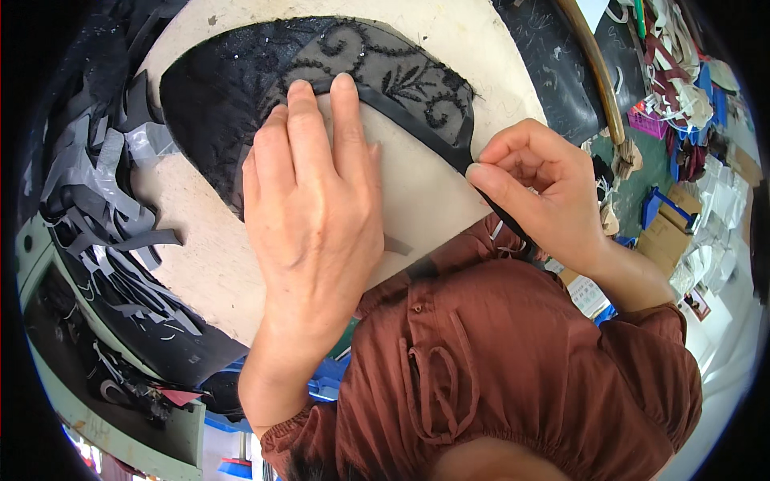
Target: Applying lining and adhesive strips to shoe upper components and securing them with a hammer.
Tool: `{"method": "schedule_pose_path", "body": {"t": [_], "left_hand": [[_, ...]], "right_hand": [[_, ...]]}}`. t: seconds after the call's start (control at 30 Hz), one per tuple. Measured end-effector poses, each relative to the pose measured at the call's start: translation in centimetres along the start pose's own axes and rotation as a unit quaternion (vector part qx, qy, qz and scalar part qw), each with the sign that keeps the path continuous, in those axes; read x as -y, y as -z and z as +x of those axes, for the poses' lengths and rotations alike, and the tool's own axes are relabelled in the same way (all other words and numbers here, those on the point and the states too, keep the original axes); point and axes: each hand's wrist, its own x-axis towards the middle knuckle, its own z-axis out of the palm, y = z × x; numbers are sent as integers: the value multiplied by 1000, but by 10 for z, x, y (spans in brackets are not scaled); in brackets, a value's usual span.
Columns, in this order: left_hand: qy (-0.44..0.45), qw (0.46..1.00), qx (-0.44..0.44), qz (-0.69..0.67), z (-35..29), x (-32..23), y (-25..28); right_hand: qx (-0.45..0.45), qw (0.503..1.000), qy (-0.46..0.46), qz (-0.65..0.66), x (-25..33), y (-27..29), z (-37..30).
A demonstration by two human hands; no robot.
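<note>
A curved piece of black embroidered mesh (216,88), with beads and leafy scrolls, lies flat on a pale board (501,72). Along its inner curve runs a narrow black strip (413,126), smooth and folded at the edge. My left hand (313,188) rests on the piece with its fingers stretched out, the tips pressing near the strip. At the right end of the curve, my right hand (545,188) pinches the strip between thumb and forefinger. The strip's loose tail hangs below that hand toward the board's near edge. My left palm covers part of the mesh.
Grey and black cut strips (104,176) pile up left of the board. Below them is a pale green metal cabinet (96,421). A wooden handle (597,72) lies at the far right, near a pink basket (646,120) and a cardboard box (666,240).
</note>
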Motion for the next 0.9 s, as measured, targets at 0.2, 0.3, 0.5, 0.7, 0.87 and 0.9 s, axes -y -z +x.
{"method": "schedule_pose_path", "body": {"t": [0.2, 0.3, 0.5, 0.7, 0.87, 0.9], "left_hand": [[53, 998, 28, 28, 4, -16, 7], [72, 996, 17, 48, 5, -22, 1], [101, 993, -19, 56, 4, -31, -3], [136, 987, -41, 76, 6, -40, -10], [138, 987, -35, 71, 10, -44, -11], [140, 987, -34, 73, 9, -45, -8]], "right_hand": [[9, 1000, -3, 2, 2, 1, 3], [34, 999, 4, -5, -3, 4, 4], [17, 999, 30, 6, -7, 0, 6], [16, 998, 43, -32, -8, -1, 7], [3, 996, 73, -54, -11, 1, 8], [5, 996, 74, -53, -9, 0, 8]]}}
